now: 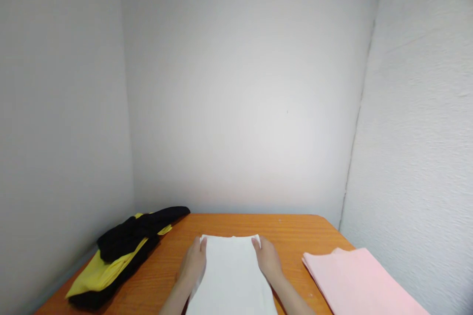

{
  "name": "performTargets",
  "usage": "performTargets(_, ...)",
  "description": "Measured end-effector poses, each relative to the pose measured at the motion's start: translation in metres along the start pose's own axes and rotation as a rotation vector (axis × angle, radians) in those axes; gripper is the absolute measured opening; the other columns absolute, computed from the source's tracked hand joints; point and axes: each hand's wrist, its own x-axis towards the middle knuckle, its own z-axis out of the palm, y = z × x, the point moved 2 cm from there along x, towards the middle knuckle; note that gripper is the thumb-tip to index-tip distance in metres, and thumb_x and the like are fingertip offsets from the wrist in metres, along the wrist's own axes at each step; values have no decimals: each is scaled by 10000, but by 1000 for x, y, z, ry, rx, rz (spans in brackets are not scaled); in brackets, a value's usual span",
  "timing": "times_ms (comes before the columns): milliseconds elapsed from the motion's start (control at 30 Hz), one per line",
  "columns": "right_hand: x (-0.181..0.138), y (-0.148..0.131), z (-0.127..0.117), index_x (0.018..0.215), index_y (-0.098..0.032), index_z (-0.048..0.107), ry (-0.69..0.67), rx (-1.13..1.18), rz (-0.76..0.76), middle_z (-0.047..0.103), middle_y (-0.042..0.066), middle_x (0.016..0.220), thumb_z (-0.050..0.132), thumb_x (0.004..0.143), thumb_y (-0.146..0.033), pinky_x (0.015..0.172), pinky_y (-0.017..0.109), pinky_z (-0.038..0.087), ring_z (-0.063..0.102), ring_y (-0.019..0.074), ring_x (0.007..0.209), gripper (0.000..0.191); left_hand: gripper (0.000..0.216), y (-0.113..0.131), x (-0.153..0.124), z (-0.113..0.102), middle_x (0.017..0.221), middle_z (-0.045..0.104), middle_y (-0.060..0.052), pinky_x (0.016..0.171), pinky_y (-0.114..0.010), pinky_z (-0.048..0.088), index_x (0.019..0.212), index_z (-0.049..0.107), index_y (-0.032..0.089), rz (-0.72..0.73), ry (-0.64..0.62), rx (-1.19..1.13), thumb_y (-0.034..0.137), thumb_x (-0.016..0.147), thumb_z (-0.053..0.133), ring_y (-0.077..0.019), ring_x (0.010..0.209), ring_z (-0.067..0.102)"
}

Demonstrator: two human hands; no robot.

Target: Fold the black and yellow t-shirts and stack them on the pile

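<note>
Head view: I see left hand (194,262) and right hand (268,259) pinching white cloth (232,278) — uneven pull could skew it.

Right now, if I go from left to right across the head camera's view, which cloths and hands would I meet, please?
Rumpled black and yellow cloth pile, bare left hand, smooth white cloth, bare right hand, flat pink cloth.
</note>
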Motion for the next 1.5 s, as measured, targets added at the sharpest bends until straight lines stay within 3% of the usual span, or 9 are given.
performTargets(233, -2, -15, -2, 1028, -136, 627, -13, -163, 66, 698, 175, 1007, 355, 959, -381, 790, 329, 456, 653, 267, 984, 372, 381, 16, 5, -8, 1068, 694, -159, 803, -288, 455, 1086, 541, 123, -24, -62, 129, 366, 985, 265, -227, 1011, 652)
performTargets(400, -19, -20, -32, 1120, -116, 557, 14, -200, 68, 686, 162, 1031, 432, 923, -385, 724, 286, 425, 648, 239, 938, 356, 418, 31, -16, -32, 1129, 644, -223, 870, -375, 442, 1216, 458, 47, 19, -45, 216, 343, 952, 328, -293, 1052, 619)
performTargets(533, -69, -5, -63, 936, -150, 616, 8, -227, 69, 697, 137, 901, 422, 911, -428, 662, 308, 374, 634, 243, 818, 341, 408, 51, -45, -42, 1374, 501, -157, 1085, -382, 282, 1266, 481, 144, 250, -63, 254, 354, 942, 350, -270, 1296, 429)
performTargets(733, -169, 21, -65, 561, -225, 557, -53, -152, 3, 651, 54, 633, 514, 845, -533, 631, 320, 329, 559, 211, 643, 421, 519, 74, -85, -17, 1544, 280, -80, 1157, -471, 154, 1406, 403, 248, 551, -296, 307, 467, 938, 356, -258, 1428, 222)
performTargets(967, -200, 19, -60, 634, -222, 577, -29, -192, -17, 650, 40, 744, 511, 890, -444, 716, 344, 337, 558, 236, 789, 345, 579, 71, -103, 5, 1548, 246, -87, 1162, -505, 85, 1438, 362, 252, 514, -273, 370, 544, 950, 255, -256, 1442, 172)
performTargets(1133, -203, 9, -64, 697, -198, 634, -55, -402, -57, 659, 94, 828, 488, 906, -363, 761, 412, 351, 548, 303, 891, 304, 517, 74, -107, 0, 1529, 309, -63, 1170, -480, 107, 1411, 407, 271, 533, -227, 366, 479, 964, 254, -234, 1422, 244)
performTargets(1267, -207, -12, -68, 877, -171, 648, 101, -553, -111, 643, 137, 904, 563, 844, -313, 801, 458, 371, 532, 335, 923, 168, 497, 84, -117, -12, 1520, 329, -79, 1173, -480, 119, 1402, 426, 228, 540, -194, 383, 402, 957, 287, -241, 1420, 248)
performTargets(1367, -204, -32, -64, 1071, -180, 610, 168, -484, -234, 630, 147, 1063, 475, 896, -324, 865, 462, 393, 535, 321, 1014, 264, 488, 90, -134, -23, 1524, 326, -73, 1179, -483, 109, 1402, 424, 217, 602, -148, 380, 337, 944, 307, -236, 1429, 224)
performTargets(1500, -189, -48, -36, 1280, -103, 539, 46, -368, -355, 510, 181, 1360, 306, 965, -329, 1053, 457, 328, 406, 300, 1300, 452, 497, 85, -159, -26, 1504, 365, -85, 1176, -507, 100, 1395, 442, 211, 601, -161, 389, 353, 953, 265, -246, 1428, 225)
